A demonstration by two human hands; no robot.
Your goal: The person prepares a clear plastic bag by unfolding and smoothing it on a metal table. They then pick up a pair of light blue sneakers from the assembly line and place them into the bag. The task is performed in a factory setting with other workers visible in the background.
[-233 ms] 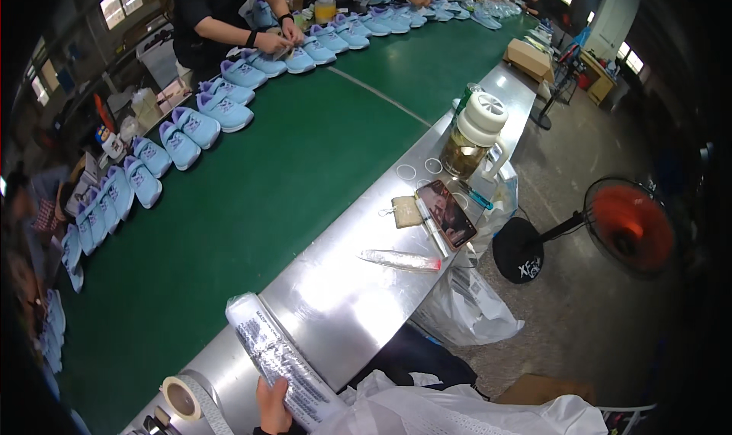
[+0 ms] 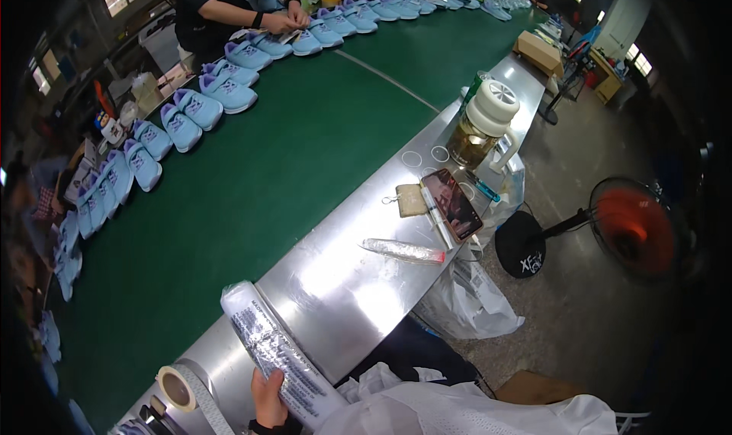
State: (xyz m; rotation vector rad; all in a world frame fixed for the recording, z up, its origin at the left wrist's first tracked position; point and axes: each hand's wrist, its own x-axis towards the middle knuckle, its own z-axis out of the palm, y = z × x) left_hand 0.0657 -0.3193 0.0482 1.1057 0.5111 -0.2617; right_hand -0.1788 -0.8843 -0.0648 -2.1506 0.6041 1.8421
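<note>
My left hand (image 2: 268, 399) comes in from the lower edge, a dark band at its wrist. Its thumb presses on the side of a long, narrow bundle of clear printed plastic bags (image 2: 278, 351), while the other fingers are mostly hidden. This bundle lies slantwise across the metal ledge, and its far end reaches the green belt (image 2: 229, 206). My right hand is out of view. Left of my hand stands a roll of pale tape (image 2: 177, 389) with a strip hanging from it. Farther along the ledge lies a slim, clear-wrapped item with a red end (image 2: 404, 250).
Light-blue shoes (image 2: 229, 94) line the belt's far side, where a co-worker's hands (image 2: 286, 21) work on one. On the metal ledge (image 2: 328, 282) are a phone (image 2: 454, 205), a pen, a tan block (image 2: 412, 200) and a large white-lidded jug (image 2: 483, 122). A fan (image 2: 633, 220) stands right.
The whole view has shifted slightly. My left hand keeps its place on the bag bundle. At the far left, some shoes have moved nearer along the belt.
</note>
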